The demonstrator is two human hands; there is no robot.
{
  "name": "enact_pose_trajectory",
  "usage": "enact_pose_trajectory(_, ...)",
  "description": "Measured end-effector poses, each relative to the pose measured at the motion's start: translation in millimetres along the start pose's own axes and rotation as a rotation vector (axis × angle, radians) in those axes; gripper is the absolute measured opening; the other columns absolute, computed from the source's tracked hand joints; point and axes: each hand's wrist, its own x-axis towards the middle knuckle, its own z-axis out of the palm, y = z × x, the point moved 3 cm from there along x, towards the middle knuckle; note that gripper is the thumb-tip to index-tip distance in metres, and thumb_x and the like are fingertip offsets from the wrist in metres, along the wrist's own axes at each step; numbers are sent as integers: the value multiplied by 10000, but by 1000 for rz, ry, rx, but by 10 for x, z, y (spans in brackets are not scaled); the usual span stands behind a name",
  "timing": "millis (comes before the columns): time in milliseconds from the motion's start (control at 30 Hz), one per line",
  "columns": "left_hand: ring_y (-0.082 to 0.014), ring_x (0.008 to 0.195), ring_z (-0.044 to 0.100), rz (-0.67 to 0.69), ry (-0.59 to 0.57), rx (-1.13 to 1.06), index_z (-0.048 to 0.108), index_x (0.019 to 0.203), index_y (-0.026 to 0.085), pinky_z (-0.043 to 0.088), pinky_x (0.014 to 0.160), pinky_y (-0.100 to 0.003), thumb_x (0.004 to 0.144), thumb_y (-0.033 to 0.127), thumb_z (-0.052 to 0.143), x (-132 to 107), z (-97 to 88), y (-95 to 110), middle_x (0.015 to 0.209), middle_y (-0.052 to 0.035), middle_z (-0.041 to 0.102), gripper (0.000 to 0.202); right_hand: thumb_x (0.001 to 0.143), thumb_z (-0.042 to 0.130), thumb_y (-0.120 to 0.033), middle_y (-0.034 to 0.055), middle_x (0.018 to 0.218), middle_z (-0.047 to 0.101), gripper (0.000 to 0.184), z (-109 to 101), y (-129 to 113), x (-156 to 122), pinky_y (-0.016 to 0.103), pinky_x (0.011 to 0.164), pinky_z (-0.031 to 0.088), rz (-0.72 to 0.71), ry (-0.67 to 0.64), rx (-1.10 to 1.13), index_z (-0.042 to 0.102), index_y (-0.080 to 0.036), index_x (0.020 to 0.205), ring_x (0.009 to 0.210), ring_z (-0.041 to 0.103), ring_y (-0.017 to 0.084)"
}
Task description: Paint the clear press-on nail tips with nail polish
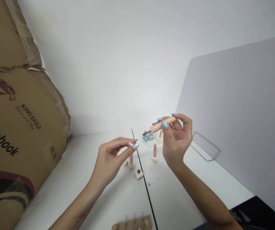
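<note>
My right hand (177, 140) is closed in a grip on a smooth peach-pink cylindrical tube (163, 124), pinched between thumb and fingertips at about 1 o'clock. The tube is lifted above the bench and tilted, with its dark mauve end (147, 133) pointing toward 10 o'clock. My left hand (111, 158) is in the air at about 11 o'clock, its fingers curled in toward the thumb. Nothing shows in it, but I cannot tell whether something tiny sits between those fingertips.

On the white bench (84, 166) below, 2 upright peach pegs stand in cream square bases: 1 peg (131, 158) just beside my left fingertips and 1 peg (154, 150) below the tube. A cream square block with a red-rimmed hole (138, 173) lies near the dark bench seam (142, 172). Small teal cubes (148, 136) sit behind my right hand at 12 o'clock.

A printed brown cardboard box (19, 111) leans in at 9 o'clock, a pale lilac panel (235, 111) stands at 3 o'clock, and a wooden strip (132, 223) lies at 6 o'clock.
</note>
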Motion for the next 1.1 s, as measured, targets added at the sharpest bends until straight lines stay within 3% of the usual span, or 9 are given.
enact_pose_trajectory(200, -166, 838, 641, 31, 4, 61, 802, 838, 263, 483, 633, -229, 812, 214, 721, 20, -7, 37, 849, -29, 722, 98, 852, 632, -150, -42, 724, 619, 249, 8, -10, 2, 431, 784, 626, -6, -13, -10, 521, -254, 1049, 750, 675, 153)
enact_pose_trajectory(367, -139, 797, 591, 65, -8, 85, 795, 962, 297, 475, 660, -225, 860, 252, 681, 14, 11, 74, 842, -20, 691, 160, 838, 642, -135, -41, 727, 633, 265, 6, -21, -5, 412, 773, 621, 7, -7, 18, 530, -249, 1049, 769, 690, 157)
enact_pose_trajectory(533, -156, 782, 591, 8, 7, 106, 783, 1024, 283, 446, 507, -205, 877, 358, 654, 8, -2, 41, 941, -49, 733, 209, 833, 639, -127, -39, 731, 639, 265, 8, -34, -10, 405, 778, 621, 9, -5, 22, 536, -248, 1044, 756, 681, 149)
enact_pose_trajectory(633, -179, 801, 640, -53, 29, 90, 780, 1038, 258, 465, 490, -207, 854, 406, 670, 11, -13, 5, 1019, -67, 756, 260, 834, 637, -126, -35, 747, 648, 265, 15, -46, -12, 397, 774, 620, 11, -5, 15, 533, -249, 1044, 748, 678, 145)
enact_pose_trajectory(767, -169, 773, 666, -73, 35, 46, 746, 1099, 239, 503, 549, -205, 815, 361, 727, 8, -18, -3, 862, -43, 769, 310, 827, 645, -129, -33, 762, 654, 263, 19, -58, -16, 391, 756, 620, 19, 0, 13, 532, -245, 1034, 751, 683, 146)
enact_pose_trajectory(833, -151, 719, 668, -74, 38, 23, 755, 1024, 221, 523, 586, -207, 789, 320, 758, 3, -24, 1, 774, -23, 759, 256, 824, 648, -132, -35, 757, 648, 265, 20, -58, -19, 388, 737, 621, 24, -1, 2, 531, -246, 1033, 761, 687, 150)
enact_pose_trajectory(967, -163, 751, 710, -53, 47, 26, 767, 782, 197, 561, 656, -214, 758, 282, 786, -1, -27, 8, 785, -31, 773, 90, 831, 636, -120, -40, 713, 640, 259, 30, -56, -25, 403, 761, 624, 17, -25, 16, 529, -243, 1033, 758, 684, 152)
enact_pose_trajectory(1100, -191, 765, 732, -14, 56, 96, 801, 794, 227, 595, 698, -254, 761, 275, 780, 3, 1, 25, 798, -31, 792, 62, 833, 644, -131, -51, 677, 638, 266, 56, -57, -34, 399, 729, 636, -4, -83, 7, 519, -257, 1031, 727, 686, 153)
